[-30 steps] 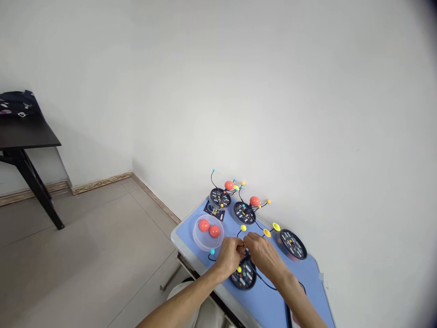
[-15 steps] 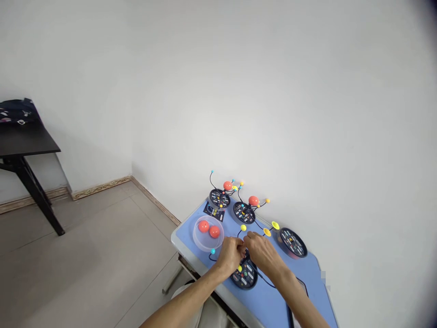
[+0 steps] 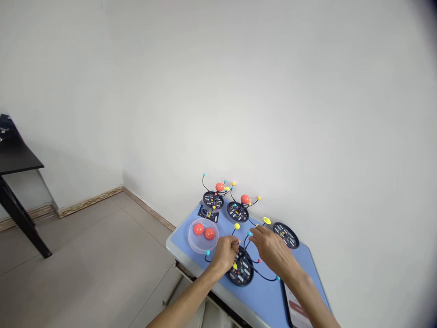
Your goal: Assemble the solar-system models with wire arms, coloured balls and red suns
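Blue worktop [image 3: 262,298] pushed against a plain white wall [image 3: 273,91], grey tiled floor [image 3: 85,264] far off to the left of the hands, with a dark table [image 3: 13,159] at its edge.

Left hand [image 3: 225,253] curled over a black round base [image 3: 241,272], fingertips closed on the bundle of wire arms [image 3: 246,240] rising from its middle. Right hand [image 3: 271,248] just beside it, fingers loosely bent and reaching toward the arm with the cyan bead [image 3: 250,233]; cannot tell whether pinched or only touching. Base flat on the worktop, directly beneath and between both hands, partly hidden by them. Yellow bead [image 3: 236,226] standing up just beyond the left hand.

Left of the left hand, a clear bowl [image 3: 201,241] holding two orange balls [image 3: 198,229] (side by side, touching). Beyond the hands, near the wall, two finished models [image 3: 212,199], each with an orange ball on top, and a small dark card [image 3: 208,213] lying beside them. Beyond the right hand, a yellow cup [image 3: 266,220] on a wire and an empty base [image 3: 286,234]. Behind the right wrist, a phone [image 3: 297,310] flat on the worktop.
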Demonstrator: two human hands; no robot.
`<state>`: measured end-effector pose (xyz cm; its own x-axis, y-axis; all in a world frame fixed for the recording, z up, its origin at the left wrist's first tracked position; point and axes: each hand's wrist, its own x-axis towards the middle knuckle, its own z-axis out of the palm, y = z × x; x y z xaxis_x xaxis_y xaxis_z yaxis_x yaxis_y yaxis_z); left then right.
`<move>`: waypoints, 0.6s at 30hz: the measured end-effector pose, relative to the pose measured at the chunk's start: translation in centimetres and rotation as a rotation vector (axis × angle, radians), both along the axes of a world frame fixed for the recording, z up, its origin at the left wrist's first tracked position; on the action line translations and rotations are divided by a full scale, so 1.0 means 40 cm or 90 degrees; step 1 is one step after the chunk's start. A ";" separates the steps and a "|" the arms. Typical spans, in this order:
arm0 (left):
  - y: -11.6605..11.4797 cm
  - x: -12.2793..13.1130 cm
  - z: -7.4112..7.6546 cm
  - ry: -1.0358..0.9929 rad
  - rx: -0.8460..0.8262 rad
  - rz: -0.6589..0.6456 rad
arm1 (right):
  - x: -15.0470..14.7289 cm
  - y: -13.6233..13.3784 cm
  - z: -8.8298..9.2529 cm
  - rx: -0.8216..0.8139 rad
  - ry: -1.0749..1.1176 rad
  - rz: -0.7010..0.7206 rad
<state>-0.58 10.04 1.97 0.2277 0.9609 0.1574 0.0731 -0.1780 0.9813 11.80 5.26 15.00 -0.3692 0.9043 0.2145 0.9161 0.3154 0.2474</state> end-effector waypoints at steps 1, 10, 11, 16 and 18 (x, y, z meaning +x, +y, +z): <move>0.000 -0.004 0.002 0.006 0.009 0.004 | 0.009 -0.017 0.006 0.022 0.021 0.003; -0.020 -0.086 0.075 0.038 0.135 0.037 | 0.057 -0.203 -0.069 0.116 0.201 0.042; -0.021 -0.109 0.089 0.037 0.150 0.043 | 0.059 -0.219 -0.093 0.106 0.214 0.037; 0.005 -0.259 0.136 0.073 0.207 0.137 | 0.040 -0.261 -0.274 0.089 0.286 0.004; 0.020 -0.314 0.132 0.117 0.201 0.188 | 0.020 -0.258 -0.358 0.138 0.300 -0.008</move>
